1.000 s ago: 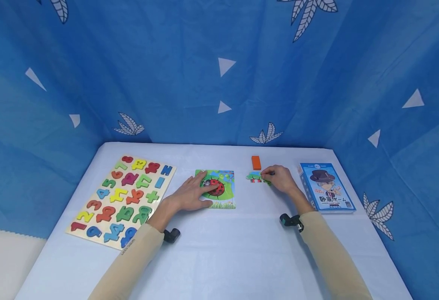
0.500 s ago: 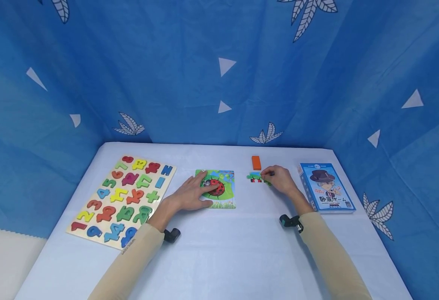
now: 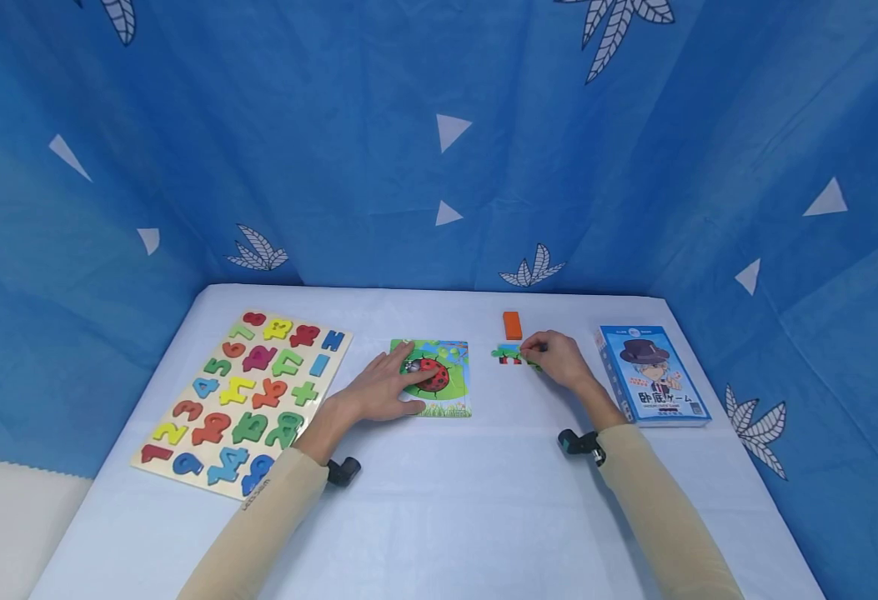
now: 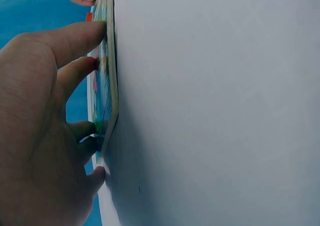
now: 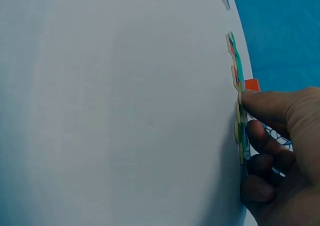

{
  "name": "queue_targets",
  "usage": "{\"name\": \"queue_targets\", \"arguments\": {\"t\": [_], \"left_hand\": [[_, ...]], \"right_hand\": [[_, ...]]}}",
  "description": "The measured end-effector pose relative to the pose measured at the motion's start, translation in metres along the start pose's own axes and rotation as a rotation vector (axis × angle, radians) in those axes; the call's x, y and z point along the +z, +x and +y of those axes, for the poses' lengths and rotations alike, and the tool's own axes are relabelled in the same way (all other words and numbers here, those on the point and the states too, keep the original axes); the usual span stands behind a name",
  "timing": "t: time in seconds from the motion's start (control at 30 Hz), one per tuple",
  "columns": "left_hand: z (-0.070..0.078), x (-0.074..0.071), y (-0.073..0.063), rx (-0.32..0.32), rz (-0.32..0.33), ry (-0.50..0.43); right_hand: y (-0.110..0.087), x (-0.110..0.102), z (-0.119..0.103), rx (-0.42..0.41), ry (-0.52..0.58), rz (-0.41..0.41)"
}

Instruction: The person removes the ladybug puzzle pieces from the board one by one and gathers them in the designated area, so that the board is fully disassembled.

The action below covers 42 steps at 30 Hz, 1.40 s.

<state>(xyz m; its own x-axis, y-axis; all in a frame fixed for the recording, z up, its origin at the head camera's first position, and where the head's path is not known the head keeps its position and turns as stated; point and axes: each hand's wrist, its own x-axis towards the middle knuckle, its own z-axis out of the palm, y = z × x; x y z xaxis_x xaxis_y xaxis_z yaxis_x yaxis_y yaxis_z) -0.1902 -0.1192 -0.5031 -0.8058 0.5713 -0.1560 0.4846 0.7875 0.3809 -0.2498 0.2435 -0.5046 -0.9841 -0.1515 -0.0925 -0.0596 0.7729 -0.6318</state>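
Observation:
My left hand (image 3: pixel 380 388) rests with spread fingers on a square jigsaw puzzle (image 3: pixel 449 407) with a ladybug picture. Its fingers cover the puzzle's left part; in the left wrist view the puzzle (image 4: pixel 114 85) is seen edge-on, fingertips at its surface. To the right, my right hand (image 3: pixel 559 357) pinches a jigsaw piece (image 5: pixel 241 131) between thumb and curled fingers, low at the tabletop. Another green, blue and red jigsaw piece (image 3: pixel 509 351) lies against it on the left. The right fingers hide part of the held piece in the head view.
An orange block (image 3: pixel 512 326) stands just behind the loose pieces. Left of the puzzle lies a wooden number board (image 3: pixel 209 390) with coloured numerals, partly under the left forearm. A blue card game box (image 3: pixel 656 375) lies right of the right hand. Blue curtain (image 3: pixel 439 167) surrounds the table.
The loose jigsaw pieces at the right fingertips have shifted slightly. The left hand and the ladybug puzzle have stayed in place.

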Motion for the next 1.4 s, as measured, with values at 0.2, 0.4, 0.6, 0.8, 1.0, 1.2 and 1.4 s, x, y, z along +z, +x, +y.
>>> {"name": "queue_targets", "arguments": {"t": [0.2, 0.4, 0.6, 0.8, 1.0, 1.2, 1.4], "left_hand": [[0.0006, -0.0006, -0.0006, 0.003, 0.0, -0.003], [0.0016, -0.0025, -0.0019, 0.01, 0.004, -0.01], [0.0019, -0.0031, -0.0029, 0.016, 0.01, -0.024], [0.0011, -0.0029, -0.002, 0.015, 0.019, -0.041], [-0.0002, -0.0024, -0.0011, 0.006, 0.03, -0.021], [-0.0006, -0.0024, -0.0029, 0.006, 0.046, -0.017], [-0.0012, -0.0027, -0.0034, -0.02, 0.031, -0.046]], "right_hand": [[0.0001, 0.0007, 0.0013, 0.002, -0.003, -0.007], [0.0003, 0.0005, 0.0009, 0.012, -0.004, -0.011], [-0.0007, 0.0003, 0.0004, 0.008, -0.009, -0.006], [-0.0007, 0.0004, 0.0, -0.003, -0.012, 0.001], [-0.0015, 0.0008, -0.0006, -0.015, -0.022, 0.01], [-0.0022, 0.0011, -0.0008, -0.011, -0.002, 0.024], [-0.0036, 0.0036, -0.0082, -0.044, 0.066, 0.107]]}}
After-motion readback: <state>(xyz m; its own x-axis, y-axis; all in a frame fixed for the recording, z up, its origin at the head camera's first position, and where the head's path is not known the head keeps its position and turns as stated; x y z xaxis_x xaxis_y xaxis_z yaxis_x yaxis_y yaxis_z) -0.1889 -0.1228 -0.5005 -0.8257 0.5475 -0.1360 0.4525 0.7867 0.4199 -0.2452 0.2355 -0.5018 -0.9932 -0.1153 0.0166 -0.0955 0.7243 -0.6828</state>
